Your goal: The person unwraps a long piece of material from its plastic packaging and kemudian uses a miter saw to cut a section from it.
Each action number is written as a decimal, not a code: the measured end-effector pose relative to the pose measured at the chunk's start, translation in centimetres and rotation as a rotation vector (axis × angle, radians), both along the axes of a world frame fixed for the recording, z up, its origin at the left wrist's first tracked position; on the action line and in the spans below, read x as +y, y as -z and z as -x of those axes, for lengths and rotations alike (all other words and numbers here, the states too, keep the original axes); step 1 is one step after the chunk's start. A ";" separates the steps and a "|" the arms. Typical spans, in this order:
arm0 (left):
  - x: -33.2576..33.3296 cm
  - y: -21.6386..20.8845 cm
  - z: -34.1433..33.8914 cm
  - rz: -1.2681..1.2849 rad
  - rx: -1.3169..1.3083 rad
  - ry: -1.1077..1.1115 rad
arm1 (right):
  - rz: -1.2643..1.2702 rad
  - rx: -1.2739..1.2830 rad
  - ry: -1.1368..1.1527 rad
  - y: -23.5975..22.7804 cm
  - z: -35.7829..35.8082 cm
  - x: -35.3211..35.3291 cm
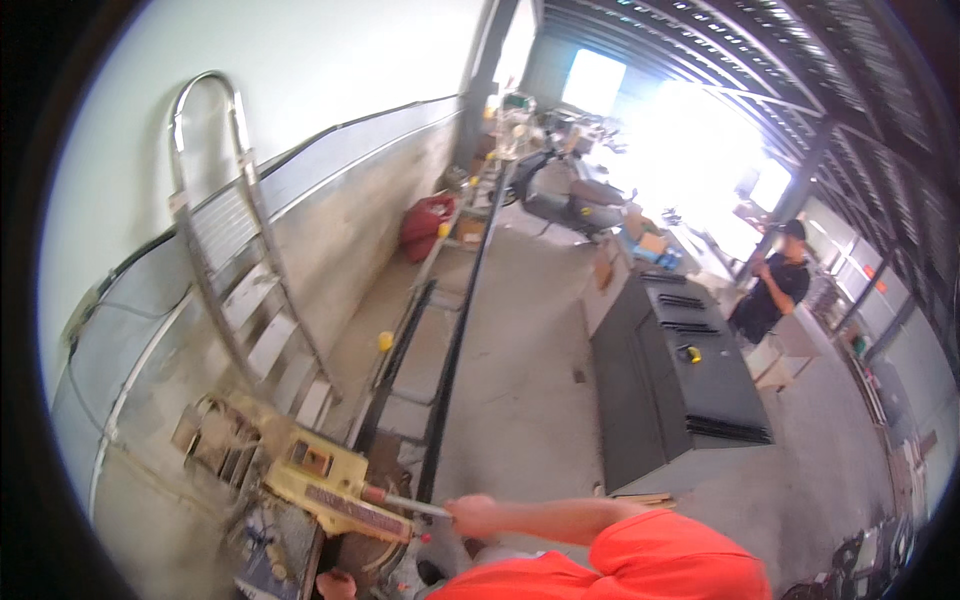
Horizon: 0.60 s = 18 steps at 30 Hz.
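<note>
My right hand is closed round the end of a pale metal lever. That lever juts from a cream-yellow machine, which looks like a bench saw, though its working end is partly hidden. A small red knob sits at the machine's near corner, just below the lever. Low at the picture's lower edge, beside the machine's base, is my left hand; it is mostly cut off, and its fingers are too unclear to read.
Long black metal bars run away from the machine. An aluminium stepladder leans on the left wall. To the right stands a dark grey cabinet with black strips on top. Behind it is another person; a scooter is parked farther back.
</note>
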<state>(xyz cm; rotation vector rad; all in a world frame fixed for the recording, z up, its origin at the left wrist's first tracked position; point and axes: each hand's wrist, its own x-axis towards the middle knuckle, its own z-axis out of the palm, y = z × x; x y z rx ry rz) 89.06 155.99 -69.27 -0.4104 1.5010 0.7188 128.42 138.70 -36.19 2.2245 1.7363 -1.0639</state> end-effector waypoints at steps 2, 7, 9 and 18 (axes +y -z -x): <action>-1.8 -0.1 0.8 -0.084 -0.063 -0.096 | 0.025 -0.050 -0.097 -10.1 1.2 0.9; -2.2 -4.8 0.4 -0.068 0.097 -0.111 | -0.785 -0.164 -0.299 -20.9 4.3 4.6; -3.4 -7.3 -1.4 -0.086 0.085 -0.038 | -0.854 -0.196 -0.367 -24.1 5.4 8.8; -14.4 -14.1 -7.7 -0.464 0.363 0.154 | -1.217 0.612 0.061 -20.5 5.4 8.1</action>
